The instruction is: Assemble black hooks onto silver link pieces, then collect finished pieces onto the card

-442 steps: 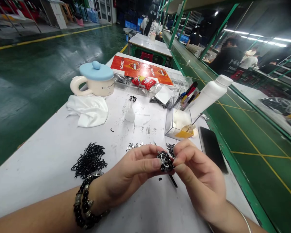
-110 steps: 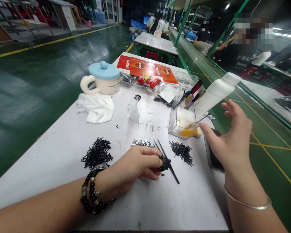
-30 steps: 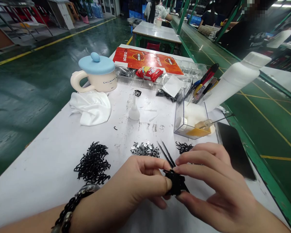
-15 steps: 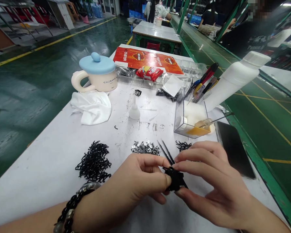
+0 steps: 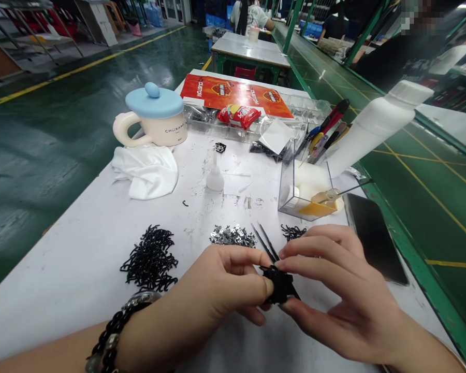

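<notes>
Both hands meet low over the white table (image 5: 81, 259) and pinch one small black part (image 5: 278, 286). My left hand (image 5: 217, 290) grips its left side with thumb and fingers. My right hand (image 5: 334, 290) holds its right side with fingertips on top and thumb below. Black tweezers (image 5: 264, 240) lie on the table just beyond the hands. A pile of black hook-shaped pieces (image 5: 151, 259) lies to the left. Small silver clips (image 5: 233, 236) sit ahead of the hands, and another black heap (image 5: 293, 233) lies partly behind my right fingers.
A clear box (image 5: 306, 194) with a tilted white bottle (image 5: 376, 127) stands at right, a dark phone (image 5: 373, 235) beside it. Further back are a lidded mug (image 5: 157, 119), white cloth (image 5: 147, 171), small glue bottle (image 5: 215, 176), pens (image 5: 326, 132) and an orange pack (image 5: 236, 96). People work at benches beyond.
Earlier my right hand was raised off to the right and open; it came back to the black part. Over the last second both hands barely move, holding the part.
</notes>
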A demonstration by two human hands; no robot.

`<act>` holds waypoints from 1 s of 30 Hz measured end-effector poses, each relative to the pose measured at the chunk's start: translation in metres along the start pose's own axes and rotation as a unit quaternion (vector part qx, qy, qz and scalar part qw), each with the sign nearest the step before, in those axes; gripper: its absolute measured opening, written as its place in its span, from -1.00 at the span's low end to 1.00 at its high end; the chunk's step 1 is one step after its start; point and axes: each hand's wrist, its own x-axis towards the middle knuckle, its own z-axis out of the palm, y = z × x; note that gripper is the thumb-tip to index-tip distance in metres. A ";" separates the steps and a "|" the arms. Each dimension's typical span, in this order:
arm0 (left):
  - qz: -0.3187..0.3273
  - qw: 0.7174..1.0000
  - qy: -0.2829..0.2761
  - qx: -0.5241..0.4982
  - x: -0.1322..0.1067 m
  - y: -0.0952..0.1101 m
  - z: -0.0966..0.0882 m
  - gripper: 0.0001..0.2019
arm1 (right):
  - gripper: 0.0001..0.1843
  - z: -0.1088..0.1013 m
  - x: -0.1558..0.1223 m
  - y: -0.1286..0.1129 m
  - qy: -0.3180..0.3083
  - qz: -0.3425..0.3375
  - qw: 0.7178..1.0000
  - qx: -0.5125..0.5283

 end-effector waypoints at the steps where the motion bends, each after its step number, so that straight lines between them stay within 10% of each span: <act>1: 0.002 1.000 -0.002 -0.001 0.000 0.000 0.000 -0.81 | -0.72 0.000 0.000 0.000 0.001 -0.001 1.000 0.001; 30: 0.012 1.000 -0.009 -0.006 -0.002 -0.002 -0.001 -0.82 | -0.73 0.000 -0.001 0.000 0.000 0.002 1.000 0.010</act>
